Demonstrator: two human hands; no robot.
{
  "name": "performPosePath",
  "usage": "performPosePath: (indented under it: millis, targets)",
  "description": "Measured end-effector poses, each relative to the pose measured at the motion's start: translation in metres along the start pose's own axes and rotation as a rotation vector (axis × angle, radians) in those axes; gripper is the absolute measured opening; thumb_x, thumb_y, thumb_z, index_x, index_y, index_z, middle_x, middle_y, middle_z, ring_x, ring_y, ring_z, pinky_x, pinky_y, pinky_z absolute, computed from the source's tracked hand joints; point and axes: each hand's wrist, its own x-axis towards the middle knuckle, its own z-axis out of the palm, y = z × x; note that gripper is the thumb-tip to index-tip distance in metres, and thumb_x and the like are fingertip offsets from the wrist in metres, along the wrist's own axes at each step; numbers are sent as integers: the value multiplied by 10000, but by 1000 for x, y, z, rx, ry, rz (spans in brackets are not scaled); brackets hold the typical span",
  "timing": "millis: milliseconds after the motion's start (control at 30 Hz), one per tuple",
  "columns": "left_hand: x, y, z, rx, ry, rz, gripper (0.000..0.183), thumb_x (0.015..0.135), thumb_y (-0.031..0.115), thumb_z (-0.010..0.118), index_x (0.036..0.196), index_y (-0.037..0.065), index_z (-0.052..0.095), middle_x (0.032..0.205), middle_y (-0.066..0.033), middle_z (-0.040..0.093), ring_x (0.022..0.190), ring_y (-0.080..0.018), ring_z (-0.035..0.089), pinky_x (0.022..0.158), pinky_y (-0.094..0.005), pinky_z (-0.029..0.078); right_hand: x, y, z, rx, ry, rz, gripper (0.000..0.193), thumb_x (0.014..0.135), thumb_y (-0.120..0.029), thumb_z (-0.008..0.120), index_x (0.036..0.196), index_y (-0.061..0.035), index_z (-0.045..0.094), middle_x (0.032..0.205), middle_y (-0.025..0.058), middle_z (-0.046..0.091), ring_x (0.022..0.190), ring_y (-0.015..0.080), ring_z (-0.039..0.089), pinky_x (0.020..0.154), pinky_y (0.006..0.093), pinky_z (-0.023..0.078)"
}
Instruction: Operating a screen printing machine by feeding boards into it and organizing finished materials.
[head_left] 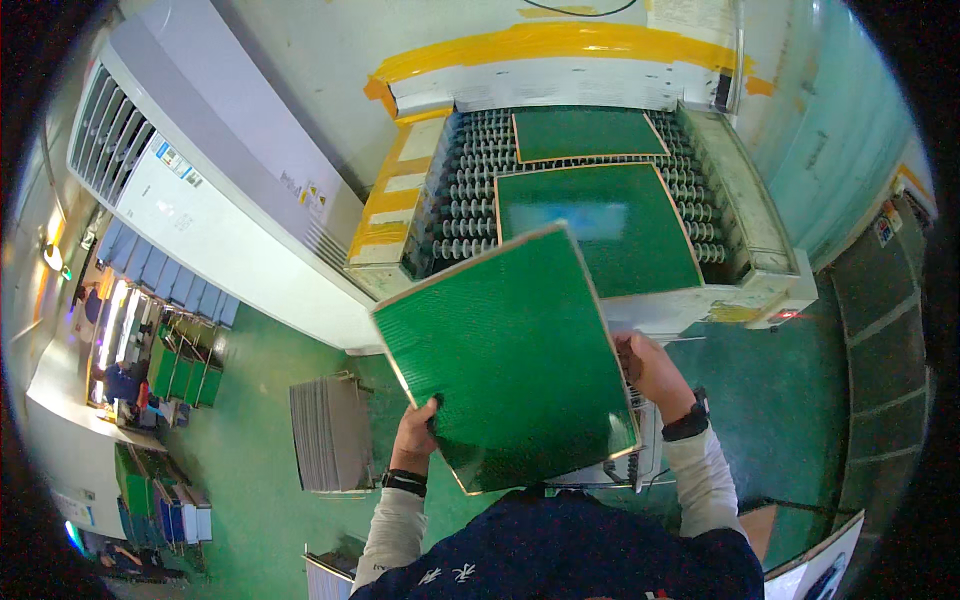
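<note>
A large green circuit board panel (510,360) with thin copper-coloured edges is held tilted in front of my body. My left hand (415,435) grips its left edge low down, thumb on the upper face and the other fingers hidden beneath. At the right edge, my right hand (655,375) is closed with curled fingers against the board; its fingertips are partly hidden. Just beyond, a second green panel (610,225) lies on the roller conveyor (465,215), partly covered by the held one. Farther back on the rollers rests a third green panel (590,135).
A tall white air conditioner (240,215) stands left of the conveyor. On the floor at left is a rack of grey upright sheets (330,435). Dark grey panels (885,350) line the right side. A framed board (820,560) leans at lower right.
</note>
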Motion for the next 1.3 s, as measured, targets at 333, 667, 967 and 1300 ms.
performPosePath:
  millis: [333,667,967,1300]
  targets:
    - [44,-4,85,257,-279,-278,365,884,128,617,1213,-19,560,1109,-73,639,954,-183,627,818,-317,507,-62,4,-34,79,395,17,338,875,-144,632,1175,1,577,1079,81,651,918,209,639,796,357,528]
    - [96,-28,77,631,-377,-268,382,915,219,611,1238,22,562,1056,-43,637,895,-118,601,803,-275,498,-132,40,-77,388,486,-176,397,931,-284,559,1200,7,549,1142,149,622,1022,307,606,910,471,481]
    - [44,-51,40,353,-324,-462,517,925,275,608,1324,-8,441,1151,-136,612,994,-250,632,888,-391,516,-154,82,-100,531,709,-280,419,979,-324,478,1238,3,524,1211,142,584,1080,333,564,953,505,443]
    - [-3,-91,37,457,-570,-579,514,925,301,605,1320,9,456,1195,-99,582,1068,-216,586,883,-383,521,-150,81,-54,690,583,-295,442,943,-362,512,1278,-74,510,1276,127,541,1149,356,507,977,553,398]
